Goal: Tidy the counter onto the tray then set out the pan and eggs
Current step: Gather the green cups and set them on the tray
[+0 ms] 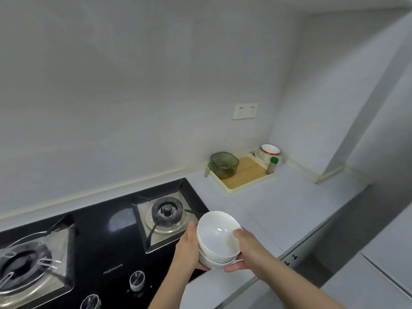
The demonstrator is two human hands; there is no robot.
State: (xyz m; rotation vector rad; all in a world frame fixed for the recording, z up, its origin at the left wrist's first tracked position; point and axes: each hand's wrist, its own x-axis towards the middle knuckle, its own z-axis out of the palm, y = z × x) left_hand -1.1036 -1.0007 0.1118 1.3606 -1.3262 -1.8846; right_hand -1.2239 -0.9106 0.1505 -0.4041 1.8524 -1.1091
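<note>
Right now both hands carry two white bowls (217, 235), nested one inside the other, in the air above the right edge of the gas hob (100, 230) and the pale counter (278, 208). The left hand (189, 248) cups the left side of the pair, its fingers lying up the wall of the bowls and its thumb curled under the lower one. The right hand (247, 250) grips the right side, thumb hooked over the rim of the upper bowl and fingers curled beneath the lower one. The upper bowl tilts slightly toward the camera and looks empty apart from a faint smear near the thumb.

One tray (231, 190), cream-rimmed with a wood-toned floor, sits well apart from the hands in the far corner of the counter. Four things show on it: one green see-through jug (224, 165) with a handle at the left end, one small bottle with a green cap (272, 166) upright by the right rim, and one red-rimmed bowl (270, 150) resting on a white dish (259, 156) at the back. Whether more dishes lie in that pile I cannot tell.

The hob has two burners, right (167, 211) and left (22, 264), and two round knobs (137, 280) along its front. One double wall socket (245, 110) sits above the tray.
</note>
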